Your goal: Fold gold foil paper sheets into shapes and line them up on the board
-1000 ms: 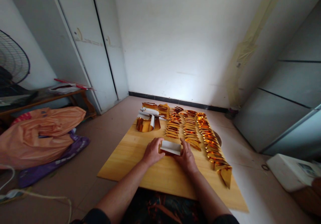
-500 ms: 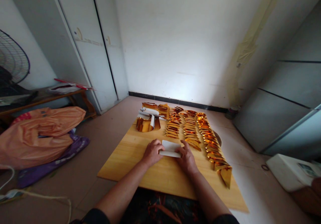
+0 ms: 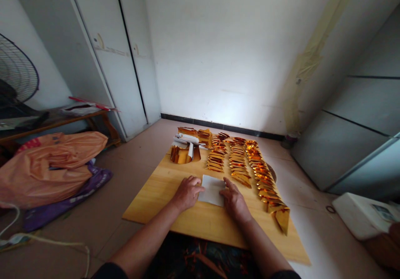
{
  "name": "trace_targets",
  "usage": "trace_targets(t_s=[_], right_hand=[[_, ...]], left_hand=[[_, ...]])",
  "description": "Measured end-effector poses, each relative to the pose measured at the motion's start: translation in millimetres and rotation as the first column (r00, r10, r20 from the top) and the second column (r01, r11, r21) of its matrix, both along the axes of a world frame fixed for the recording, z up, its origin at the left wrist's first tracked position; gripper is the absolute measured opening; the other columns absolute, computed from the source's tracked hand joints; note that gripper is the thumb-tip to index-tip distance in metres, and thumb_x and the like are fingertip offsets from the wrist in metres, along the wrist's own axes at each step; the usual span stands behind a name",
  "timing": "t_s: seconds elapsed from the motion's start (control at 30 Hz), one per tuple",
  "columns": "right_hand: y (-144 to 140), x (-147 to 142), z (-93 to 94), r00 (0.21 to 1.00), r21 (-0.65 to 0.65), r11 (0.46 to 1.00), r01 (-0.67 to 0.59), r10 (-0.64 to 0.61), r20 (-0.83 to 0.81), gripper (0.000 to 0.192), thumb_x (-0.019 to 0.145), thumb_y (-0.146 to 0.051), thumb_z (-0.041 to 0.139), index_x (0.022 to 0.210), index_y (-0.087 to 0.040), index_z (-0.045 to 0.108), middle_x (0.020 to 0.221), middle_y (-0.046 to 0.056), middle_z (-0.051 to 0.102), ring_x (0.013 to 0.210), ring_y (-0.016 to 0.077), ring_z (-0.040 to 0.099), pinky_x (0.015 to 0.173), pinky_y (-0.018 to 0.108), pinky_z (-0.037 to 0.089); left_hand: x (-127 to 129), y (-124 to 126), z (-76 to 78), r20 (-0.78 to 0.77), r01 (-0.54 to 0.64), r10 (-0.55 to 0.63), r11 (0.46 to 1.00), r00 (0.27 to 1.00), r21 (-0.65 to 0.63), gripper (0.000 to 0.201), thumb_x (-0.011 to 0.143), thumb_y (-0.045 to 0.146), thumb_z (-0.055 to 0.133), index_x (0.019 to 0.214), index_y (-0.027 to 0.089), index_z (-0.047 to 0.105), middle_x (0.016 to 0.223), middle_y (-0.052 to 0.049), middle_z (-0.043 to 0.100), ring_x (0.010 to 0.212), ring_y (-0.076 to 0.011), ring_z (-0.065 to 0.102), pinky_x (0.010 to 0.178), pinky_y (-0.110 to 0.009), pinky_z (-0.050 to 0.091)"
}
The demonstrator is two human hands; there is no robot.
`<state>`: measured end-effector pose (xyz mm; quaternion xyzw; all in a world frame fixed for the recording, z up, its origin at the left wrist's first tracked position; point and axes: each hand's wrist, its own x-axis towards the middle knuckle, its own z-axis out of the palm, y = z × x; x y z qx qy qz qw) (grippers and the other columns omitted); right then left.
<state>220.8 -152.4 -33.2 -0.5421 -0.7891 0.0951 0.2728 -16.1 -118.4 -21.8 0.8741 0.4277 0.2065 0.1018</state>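
Note:
A sheet of paper (image 3: 211,190), pale side up, lies nearly flat on the wooden board in front of me. My left hand (image 3: 188,192) grips its left edge, thumb and fingertips drawn together there. At the right edge is my right hand (image 3: 234,199), its thumb over the paper and its index finger along the upper corner; the fingertips' undersides are hidden. Beyond the paper, folded gold foil pieces stand in rows: a left row (image 3: 215,156), a middle row (image 3: 239,160) and a longer right row (image 3: 264,177). Curled gold sheets (image 3: 181,154) rest at the back left.
The wooden board (image 3: 153,199) sits low above a tiled floor. Left are an orange bag (image 3: 62,162), a purple bag (image 3: 68,204), a bench (image 3: 106,124) and a fan (image 3: 18,68). A white box (image 3: 359,214) lies at the right.
The paper's near edge was folded up; now the sheet is opened out flatter and reaches closer to me. My hands stay at its two sides, the right one slightly lower.

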Motion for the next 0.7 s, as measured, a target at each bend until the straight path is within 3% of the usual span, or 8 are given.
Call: trace_targets(t_s=[0.13,0.23,0.4,0.7], right_hand=[[1,-4,12.2,0.995,-0.122,0.988,0.092,-0.087,0.048,0.029,0.075,-0.005,0.048,0.087,-0.019,0.071,0.138,0.009,0.046,0.119,0.0218,0.048,0.097,0.035,0.040],[4,-15,21.1,0.977,-0.178,0.961,0.212,-0.202,0.074,0.017,0.082,-0.020,0.052,0.076,-0.020,0.068,0.134,0.009,0.050,0.116,0.0244,0.049,0.090,0.037,0.041],[8,-39,22.4,0.902,-0.131,0.894,0.428,-0.415,0.118,0.018,0.076,-0.038,0.063,0.073,-0.020,0.062,0.135,0.011,0.048,0.115,0.0294,0.046,0.084,0.041,0.039],[7,-50,22.4,0.871,-0.117,0.866,0.487,-0.472,0.134,0.023,0.073,-0.039,0.065,0.083,-0.019,0.059,0.140,0.014,0.042,0.119,0.0320,0.042,0.088,0.044,0.036]], left_hand=[[2,2,6.4,-0.022,-0.005,0.004,0.999,1.000,-0.035,0.038,0.075,0.006,0.053,0.096,0.032,0.072,0.105,-0.002,0.062,0.100,-0.0199,0.051,0.085,-0.034,0.040],[11,3,10.9,-0.008,-0.052,0.051,0.998,0.999,-0.042,0.017,0.079,0.019,0.058,0.081,0.026,0.073,0.095,-0.003,0.063,0.094,-0.0186,0.052,0.082,-0.033,0.039],[31,0,9.0,0.013,-0.224,0.224,0.975,0.975,-0.007,0.009,0.077,0.027,0.065,0.070,0.021,0.065,0.090,-0.003,0.062,0.092,-0.0185,0.052,0.079,-0.032,0.037],[36,-1,3.9,0.057,-0.307,0.310,0.951,0.949,-0.047,0.010,0.073,0.026,0.069,0.073,0.021,0.061,0.090,-0.001,0.060,0.094,-0.0184,0.052,0.078,-0.031,0.034]])
